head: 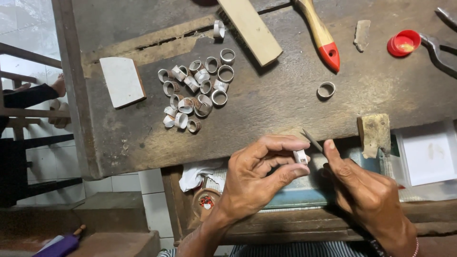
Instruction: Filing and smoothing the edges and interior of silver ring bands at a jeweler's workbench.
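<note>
My left hand [259,173] pinches a small silver ring band [300,156] between thumb and fingers, just below the front edge of the worn wooden bench [266,104]. My right hand [359,190] grips a thin metal file [312,140], its tip angled up toward the ring. A pile of several similar silver ring bands [195,88] lies on the bench to the upper left of my hands. A single ring band [326,89] lies alone further right.
A white block [123,81] sits left of the pile. A wooden brush [250,28], a red-tipped wooden handle [323,35], a red cap [403,43] and pliers [440,50] lie at the back. A wooden peg [374,134] juts from the bench edge. An open drawer [428,157] holds paper. Another person's foot [58,85] shows at left.
</note>
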